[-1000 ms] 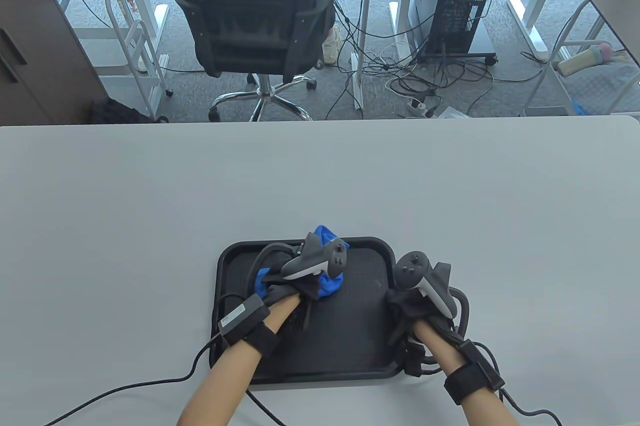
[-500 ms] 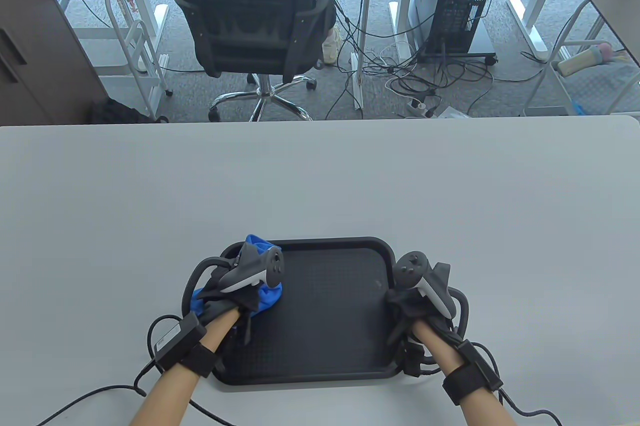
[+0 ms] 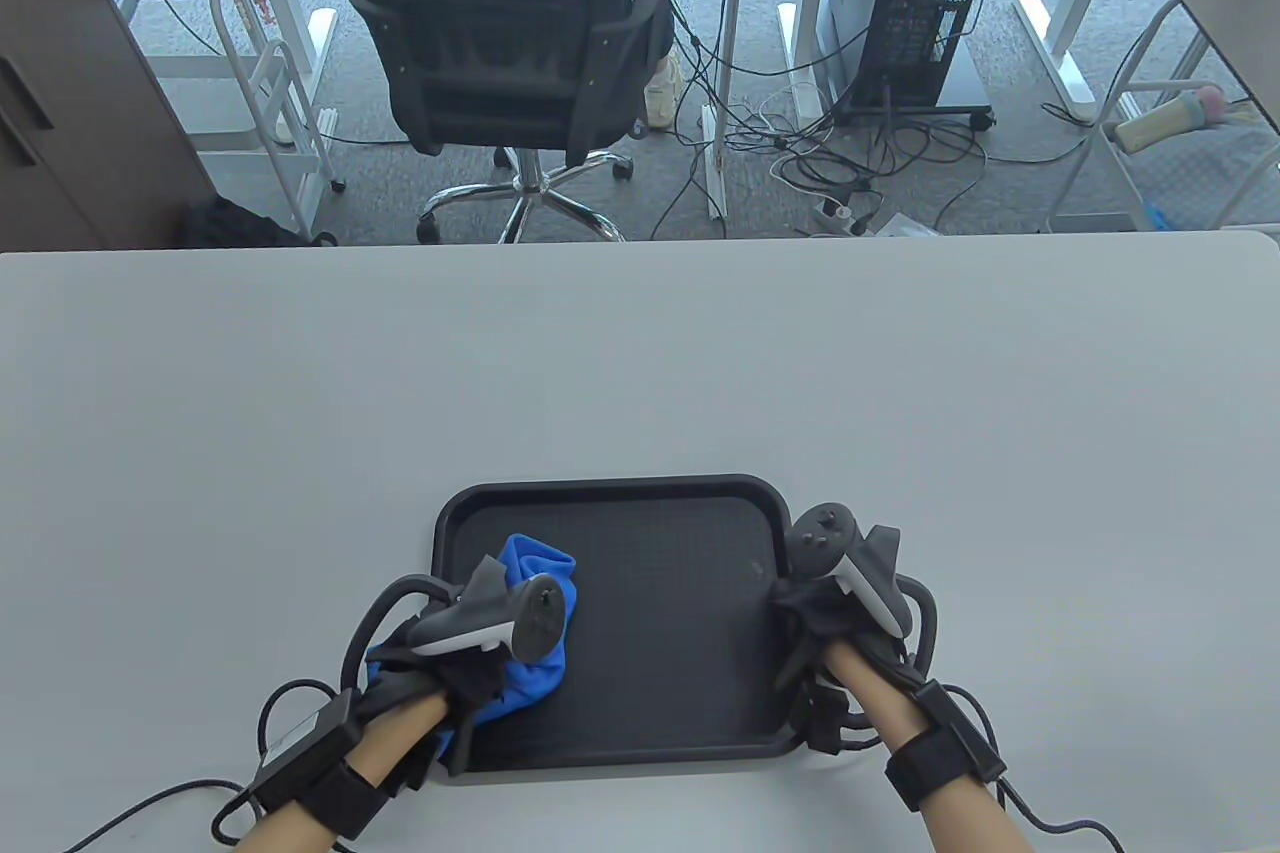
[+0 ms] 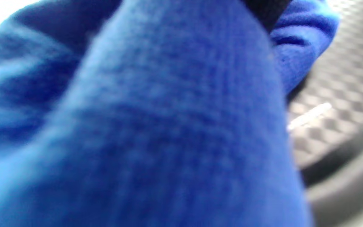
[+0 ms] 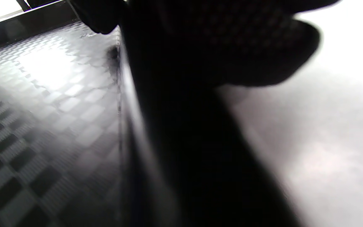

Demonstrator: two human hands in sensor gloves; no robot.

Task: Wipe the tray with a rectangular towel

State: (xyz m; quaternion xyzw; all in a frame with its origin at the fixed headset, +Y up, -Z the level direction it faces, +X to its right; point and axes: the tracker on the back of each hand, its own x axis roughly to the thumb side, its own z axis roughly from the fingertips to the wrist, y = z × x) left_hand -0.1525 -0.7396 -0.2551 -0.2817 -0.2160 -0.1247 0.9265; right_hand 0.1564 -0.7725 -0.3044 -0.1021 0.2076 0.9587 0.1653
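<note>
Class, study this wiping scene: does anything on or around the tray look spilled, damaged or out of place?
Nothing stands out. The tray sits flat on the table, the blue towel is bunched under the left hand, and the right hand steadies the rim.

Bare forearms, black wrist straps. Black sensor gloves on left hand [image 3: 455, 673] and right hand [image 3: 835, 618]; grey-and-white trackers; black cables trailing from wrists.

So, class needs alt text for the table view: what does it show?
A gloved left hand presses a blue towel onto a black tray's near-left corner, while the right hand grips its right rim, on a grey table.
</note>
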